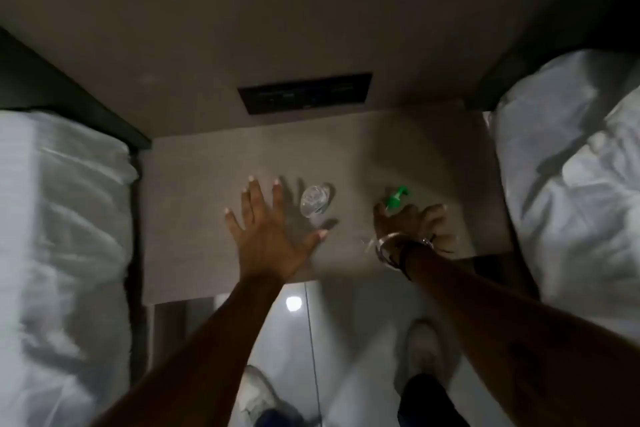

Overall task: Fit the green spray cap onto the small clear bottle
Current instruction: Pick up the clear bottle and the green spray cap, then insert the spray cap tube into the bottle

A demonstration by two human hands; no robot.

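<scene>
The small clear bottle [314, 200] stands uncapped on the grey nightstand [194, 204], seen from above. My left hand [266, 236] hovers just left of and below it, fingers spread wide, holding nothing; its thumb tip lies near the bottle's base. The green spray cap [397, 197] lies on the nightstand to the right of the bottle. My right hand [414, 224] is directly at the cap's near end, with fingers bent down and the cap's lower part hidden behind them. The blur hides whether the fingers grip the cap.
White bedding flanks the nightstand on the left [62, 236] and right [571, 184]. A dark switch panel [304, 92] sits on the wall behind. Bracelets circle my right wrist [398, 248]. The pale floor and my shoes [258, 392] show below the nightstand's front edge.
</scene>
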